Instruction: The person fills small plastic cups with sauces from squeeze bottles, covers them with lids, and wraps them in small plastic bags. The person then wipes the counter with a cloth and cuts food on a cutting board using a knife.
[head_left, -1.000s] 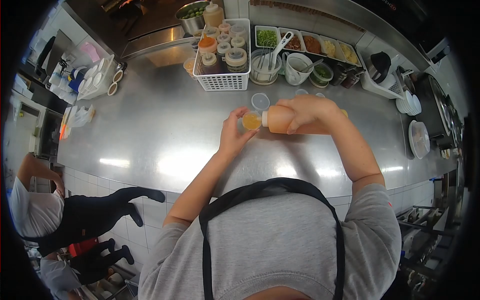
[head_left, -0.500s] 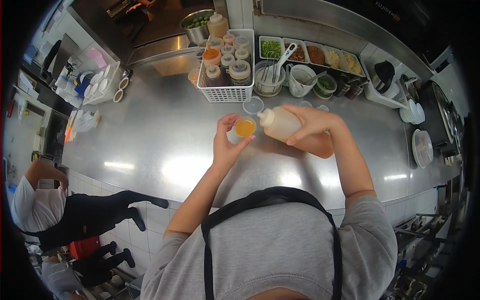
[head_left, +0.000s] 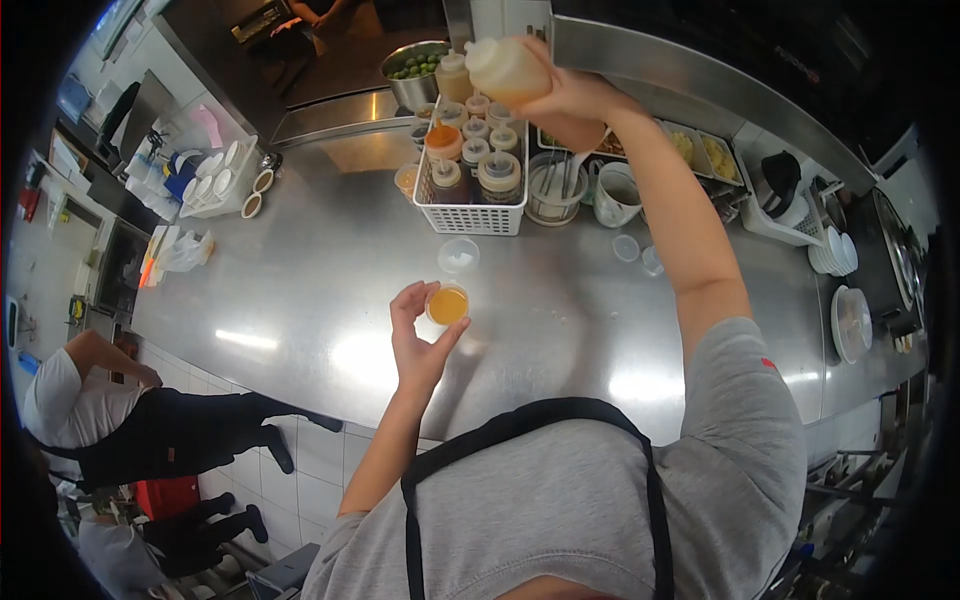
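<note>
Between the thumb and fingers of my left hand [head_left: 418, 345] is a small clear sauce cup [head_left: 448, 305] holding orange-yellow liquid. Just beyond it, a clear round lid [head_left: 459, 255] lies on the steel counter. My right hand [head_left: 575, 98] is wrapped round a large squeeze bottle [head_left: 508, 72], raised and tilted above the far side of the counter. That bottle is translucent, with amber liquid inside. Under it stands a white plastic basket [head_left: 467, 218] full of smaller squeeze bottles, one with an orange top [head_left: 443, 140]. The raised arm hides part of the topping trays.
At the back are a pot of green fruit [head_left: 415, 68], a tub of utensils [head_left: 553, 195] and a white jug [head_left: 615, 190]. Small clear cups [head_left: 627, 248] lie to the right. Bowls [head_left: 833, 252] stand far right. Two people [head_left: 90, 400] are at the left.
My right hand has lifted the squeeze bottle away from the cup, up and toward the back. My left hand with the cup now sits lower and further left in view.
</note>
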